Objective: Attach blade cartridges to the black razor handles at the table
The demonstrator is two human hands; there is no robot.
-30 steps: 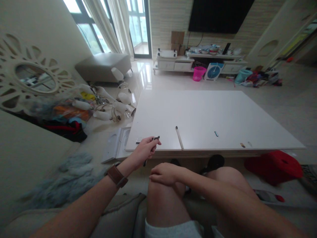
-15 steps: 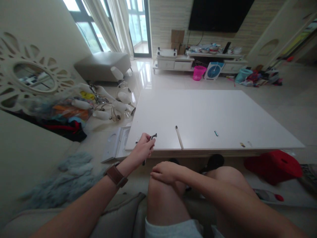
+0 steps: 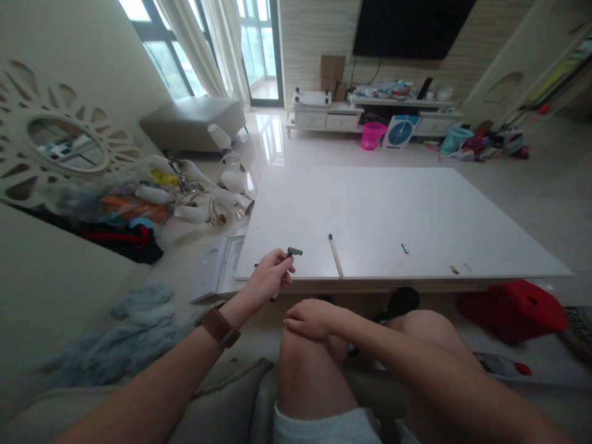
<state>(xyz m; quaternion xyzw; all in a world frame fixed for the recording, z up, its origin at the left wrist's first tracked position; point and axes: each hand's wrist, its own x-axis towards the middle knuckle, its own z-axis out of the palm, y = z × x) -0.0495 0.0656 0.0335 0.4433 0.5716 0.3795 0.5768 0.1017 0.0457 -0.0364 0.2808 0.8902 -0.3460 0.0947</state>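
Observation:
My left hand [image 3: 272,273] is closed around the handle of a razor [image 3: 295,251], held over the near left edge of the white table [image 3: 370,203]. The razor's dark head with a green strip points up and away from me. My right hand [image 3: 309,319] lies flat over my left knee, fingers stretched out and holding nothing. On the table, right of the razor, rests a toothbrush [image 3: 336,256] with a pale handle and dark bristles. Farther right is a small green and dark piece like a razor head [image 3: 405,248].
Two small items, one a dark and yellow piece [image 3: 454,270], lie by the table's near right edge. A red stool [image 3: 513,311] stands below that corner. White lamp parts [image 3: 222,197] and an open white box [image 3: 210,268] are on the floor to the left.
My left hand has turned the razor, so its head now shows broadside with the green strip visible. The right hand stays on the knee. The things on the table have not moved.

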